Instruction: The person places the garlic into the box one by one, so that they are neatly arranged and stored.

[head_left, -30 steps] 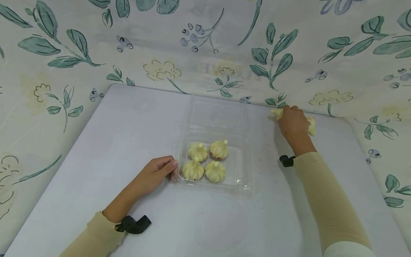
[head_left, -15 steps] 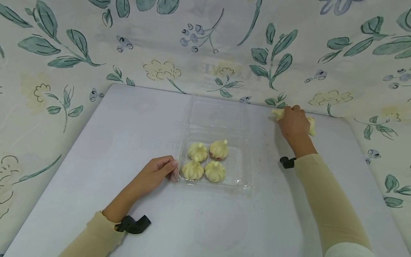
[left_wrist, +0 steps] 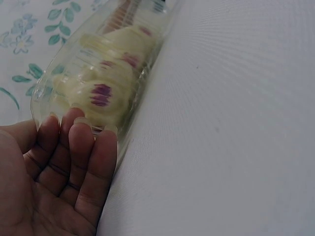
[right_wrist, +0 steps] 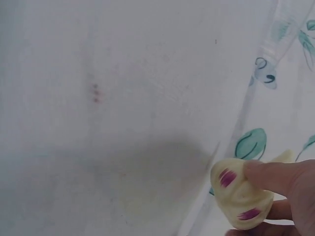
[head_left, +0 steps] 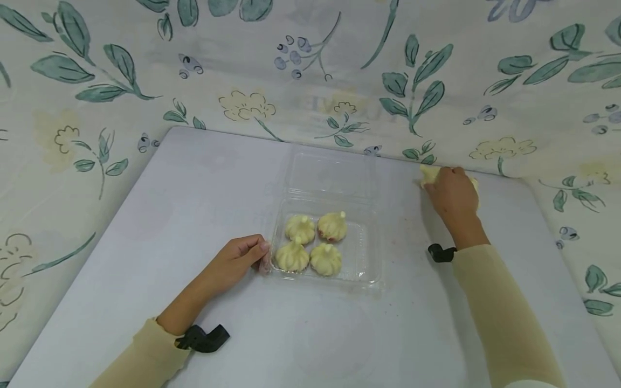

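My right hand (head_left: 455,196) grips a pale garlic bulb (right_wrist: 243,194) with purple marks near the table's back right edge. In the head view more pale yellow shows at the right side of this hand, mostly hidden behind it. At the middle of the table lies a clear plastic clamshell box (head_left: 361,253). Several garlic bulbs (head_left: 326,260) sit in the left part of its base. My left hand (head_left: 237,261) pinches the box's left front corner; in the left wrist view its fingertips (left_wrist: 81,132) press on the clear side wall.
The box's clear lid (head_left: 332,175) lies folded back toward the far edge. A white table (head_left: 194,188) carries everything, with small reddish specks (right_wrist: 96,93) on its right part. Behind it hangs a leaf-patterned cloth (head_left: 252,54).
My right hand has shifted slightly right and toward me, and the garlic bulb in it has moved with it. The left hand and the box stay in place.
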The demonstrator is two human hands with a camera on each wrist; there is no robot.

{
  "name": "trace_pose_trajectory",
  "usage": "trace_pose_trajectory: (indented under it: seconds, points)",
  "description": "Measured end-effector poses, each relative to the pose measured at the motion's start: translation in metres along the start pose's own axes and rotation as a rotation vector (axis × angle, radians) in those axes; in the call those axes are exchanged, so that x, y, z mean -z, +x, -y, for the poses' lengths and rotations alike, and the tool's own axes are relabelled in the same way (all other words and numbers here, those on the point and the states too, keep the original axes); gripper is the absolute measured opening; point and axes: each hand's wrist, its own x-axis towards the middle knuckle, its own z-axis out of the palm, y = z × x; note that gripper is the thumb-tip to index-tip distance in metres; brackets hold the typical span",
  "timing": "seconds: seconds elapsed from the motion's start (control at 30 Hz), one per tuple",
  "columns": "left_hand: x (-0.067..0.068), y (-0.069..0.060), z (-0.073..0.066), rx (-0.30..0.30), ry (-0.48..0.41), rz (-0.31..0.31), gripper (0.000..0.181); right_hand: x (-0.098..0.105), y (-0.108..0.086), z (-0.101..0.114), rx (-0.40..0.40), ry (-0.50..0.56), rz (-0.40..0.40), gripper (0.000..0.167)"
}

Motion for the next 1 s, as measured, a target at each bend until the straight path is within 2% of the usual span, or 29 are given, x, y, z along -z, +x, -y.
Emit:
trace_pose_trajectory:
  seconds: [0.27, 0.7, 1.0]
  points:
    - [0.0, 0.001, 0.0, 0.003, 0.035, -0.007, 0.031, 0.013, -0.018, 0.007, 0.022, 0.04, -0.053, 0.052]
    - [0.0, 0.002, 0.0, 0.007, 0.039, -0.006, 0.031, 0.026, -0.046, 0.018, 0.086, 0.264, -0.111, 0.045]
    - [0.0, 0.001, -0.002, 0.007, 0.033, -0.005, 0.031, 0.04, -0.068, 0.03, 0.15, 0.381, -0.099, 0.058]
